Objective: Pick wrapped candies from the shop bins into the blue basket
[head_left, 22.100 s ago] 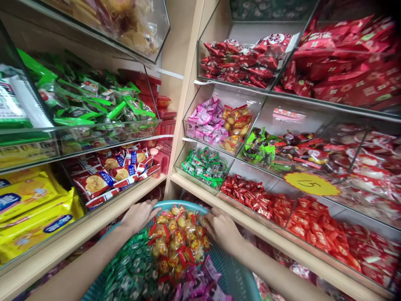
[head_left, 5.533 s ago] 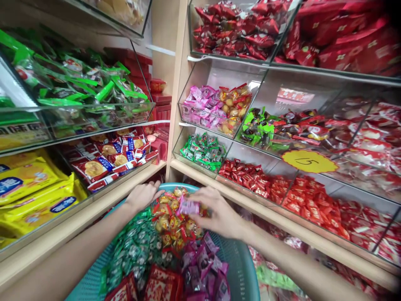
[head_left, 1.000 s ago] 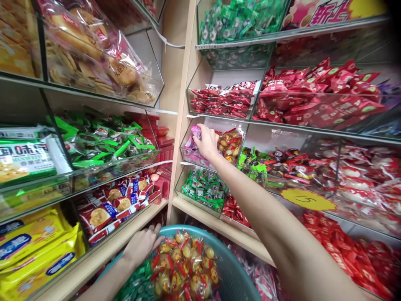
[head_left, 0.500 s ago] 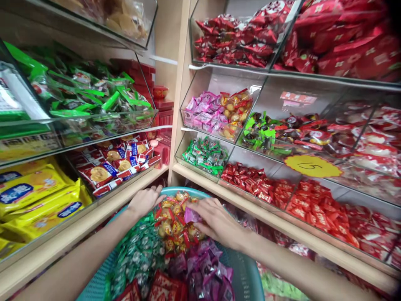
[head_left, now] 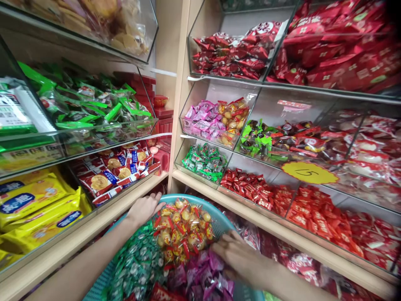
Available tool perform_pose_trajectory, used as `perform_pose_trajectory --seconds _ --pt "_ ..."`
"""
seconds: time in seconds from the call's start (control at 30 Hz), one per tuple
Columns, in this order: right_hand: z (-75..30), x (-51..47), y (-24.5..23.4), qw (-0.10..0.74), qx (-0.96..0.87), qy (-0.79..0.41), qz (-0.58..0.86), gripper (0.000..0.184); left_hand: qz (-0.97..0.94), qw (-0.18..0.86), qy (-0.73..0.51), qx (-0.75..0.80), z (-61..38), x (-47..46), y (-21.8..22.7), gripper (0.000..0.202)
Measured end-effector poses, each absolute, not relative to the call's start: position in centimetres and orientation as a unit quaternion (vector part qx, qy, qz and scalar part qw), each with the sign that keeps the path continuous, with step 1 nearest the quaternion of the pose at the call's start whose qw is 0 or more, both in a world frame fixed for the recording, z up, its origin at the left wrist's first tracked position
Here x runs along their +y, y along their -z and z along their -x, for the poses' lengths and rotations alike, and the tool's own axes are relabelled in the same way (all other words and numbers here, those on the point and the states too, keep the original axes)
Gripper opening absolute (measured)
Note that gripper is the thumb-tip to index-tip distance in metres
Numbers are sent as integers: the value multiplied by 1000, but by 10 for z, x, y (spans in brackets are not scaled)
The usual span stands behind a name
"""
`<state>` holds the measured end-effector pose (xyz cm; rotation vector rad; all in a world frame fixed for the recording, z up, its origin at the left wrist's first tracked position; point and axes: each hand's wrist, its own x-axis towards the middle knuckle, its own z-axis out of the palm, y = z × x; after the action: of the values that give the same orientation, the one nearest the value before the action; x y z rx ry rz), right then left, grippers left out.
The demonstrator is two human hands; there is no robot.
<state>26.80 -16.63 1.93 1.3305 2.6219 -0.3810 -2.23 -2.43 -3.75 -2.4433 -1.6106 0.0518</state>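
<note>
The heap of shiny purple foil-wrapped candies (head_left: 206, 276) lies at the bottom centre of the frame, inside a round blue-green plastic basket (head_left: 224, 223). The key relation is sideways: the right hand (head_left: 239, 255) comes in from the lower right, its fingers over the heap's right upper edge, so most of the purple wrappers lie down and to the left of the fingertips. The heap has no single long axis — its wrappers point every way. The right hand is much the nearer; its fingers look loosely bent, but blur hides their undersides, so I cannot tell whether they hold a wrapper. The left hand (head_left: 145, 210), left of centre, is well apart from the purple heap and appears closed on the basket's far rim, fingers curled over it. Between that hand and the heap sit clear packets of golden ball-shaped candies with red ends (head_left: 184, 230), and left of these a pile of small green wrapped candies (head_left: 134, 259); dark red packets (head_left: 163, 292) show at the bottom edge. Farther out, just above the frame's middle, a slanted clear bin holds pink-purple wrapped candies (head_left: 203, 119) — beside them, more golden ones (head_left: 234, 115).
</note>
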Motion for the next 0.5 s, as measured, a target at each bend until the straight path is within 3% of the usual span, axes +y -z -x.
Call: perform_pose_trajectory --seconds 0.17,0.33,0.43,0.5 --pt "-272 -173 -55 15 874 149 -463 35 827 95 -5 -555 27 -24 37 55" --pt "-315 -183 -128 -198 836 24 -511 46 823 73 -8 -563 36 -23 28 55" --pt "-346 -190 -147 -337 765 -86 -541 50 823 66 -9 -565 40 -23 18 56" --pt "-356 -190 -151 -379 727 -117 -561 52 818 54 -6 -572 43 -24 13 55"
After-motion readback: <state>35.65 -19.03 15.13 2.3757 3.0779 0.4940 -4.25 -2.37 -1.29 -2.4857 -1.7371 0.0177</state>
